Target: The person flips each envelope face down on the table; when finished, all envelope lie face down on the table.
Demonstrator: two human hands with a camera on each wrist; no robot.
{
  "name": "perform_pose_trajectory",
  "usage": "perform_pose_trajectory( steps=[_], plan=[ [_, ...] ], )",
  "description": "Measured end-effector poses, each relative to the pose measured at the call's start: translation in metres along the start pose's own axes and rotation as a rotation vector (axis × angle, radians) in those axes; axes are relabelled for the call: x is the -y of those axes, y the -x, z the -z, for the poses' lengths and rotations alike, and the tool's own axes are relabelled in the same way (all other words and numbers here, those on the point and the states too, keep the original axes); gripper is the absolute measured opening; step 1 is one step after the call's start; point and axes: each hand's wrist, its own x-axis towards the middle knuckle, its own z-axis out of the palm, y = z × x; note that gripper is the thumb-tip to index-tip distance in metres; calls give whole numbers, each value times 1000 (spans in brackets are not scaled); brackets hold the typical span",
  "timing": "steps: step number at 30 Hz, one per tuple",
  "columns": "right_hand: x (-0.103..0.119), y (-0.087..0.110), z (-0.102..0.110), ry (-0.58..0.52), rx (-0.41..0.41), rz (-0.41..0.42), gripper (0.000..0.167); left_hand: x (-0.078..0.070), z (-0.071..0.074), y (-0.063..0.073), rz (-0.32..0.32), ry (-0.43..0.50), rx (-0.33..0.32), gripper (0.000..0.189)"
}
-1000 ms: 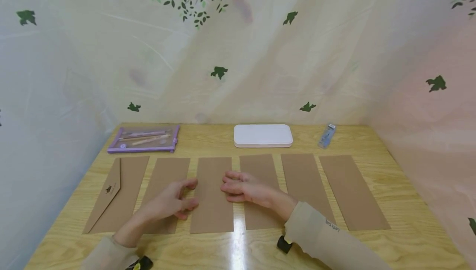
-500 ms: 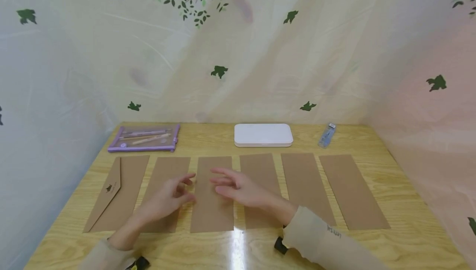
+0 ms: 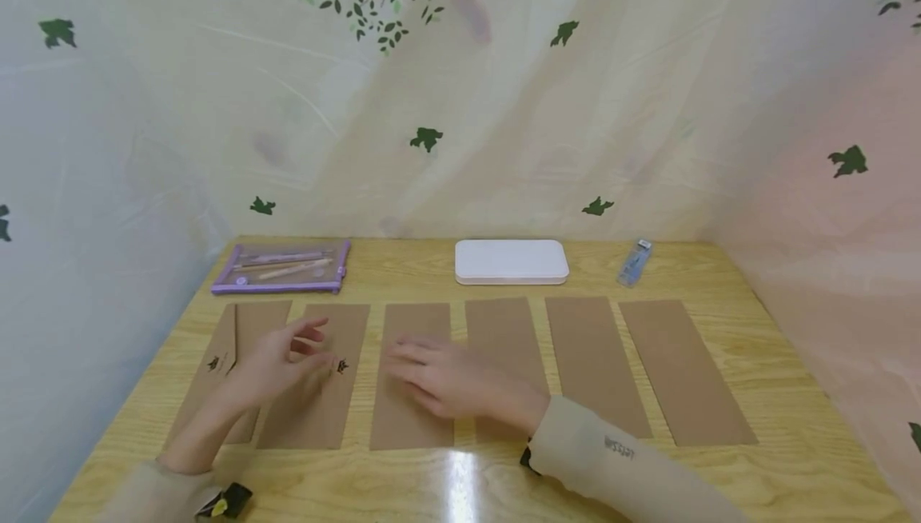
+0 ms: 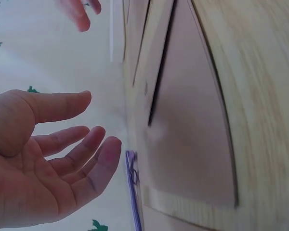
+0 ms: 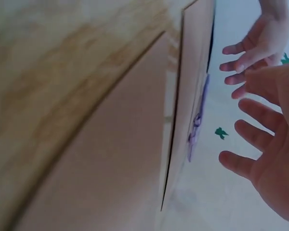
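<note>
Several brown kraft-paper envelopes lie in a row on the wooden table. The leftmost envelope (image 3: 262,331) shows a pointed flap with a small dark print, partly hidden by my left hand (image 3: 266,371). On the second envelope (image 3: 316,419) a similar dark print shows near its right edge. My left hand hovers between these two, fingers loosely bent and apart from the paper; the left wrist view shows nothing in that hand (image 4: 53,163). Over the third envelope (image 3: 420,323) is my slightly blurred right hand (image 3: 460,379), fingers spread and holding nothing in the right wrist view.
Behind the row lie a clear pencil pouch (image 3: 284,267) with purple edges, a white flat case (image 3: 511,261) and a small blue-clear packet (image 3: 635,265). Further envelopes (image 3: 597,363) continue to the right. A leaf-printed curtain (image 3: 504,107) hangs around the table (image 3: 403,483).
My left hand has moved left, from beside the third envelope to above the first two. The right hand has shifted left over the third envelope. The second envelope's print has come into view.
</note>
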Motion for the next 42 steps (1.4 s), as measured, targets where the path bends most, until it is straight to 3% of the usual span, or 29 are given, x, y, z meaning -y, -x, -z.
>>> perform_pose_trajectory(
  steps=[4,6,8,11,16,17,19,23,29,36,42],
  plan=[
    [5,-7,-7,114,209,-5,43,9,5,2,20,-82,-32,55],
    [5,-11,-10,75,244,-32,44,12,6,3,37,-111,-38,55],
    [5,-17,-9,-47,238,-81,46,14,7,4,57,-121,-34,56],
    [2,-26,-6,-396,187,-198,46,15,10,6,92,-113,-19,60],
    [6,-42,-2,-1303,119,-543,51,16,13,7,141,-11,19,64],
    [9,-44,-3,-1444,96,-616,53,17,14,7,155,20,29,64],
    [15,-49,-5,-1626,58,-731,57,18,15,7,180,66,46,66],
    [27,-57,-12,-1764,2,-824,63,22,17,9,210,69,59,67],
    [35,-64,-15,-1969,-74,-902,72,29,12,13,173,-54,80,66],
    [35,-63,-19,-2058,-163,-967,68,33,13,19,206,39,84,69],
    [32,-61,-27,-2104,-253,-1035,62,35,13,19,189,43,90,66]
  ],
)
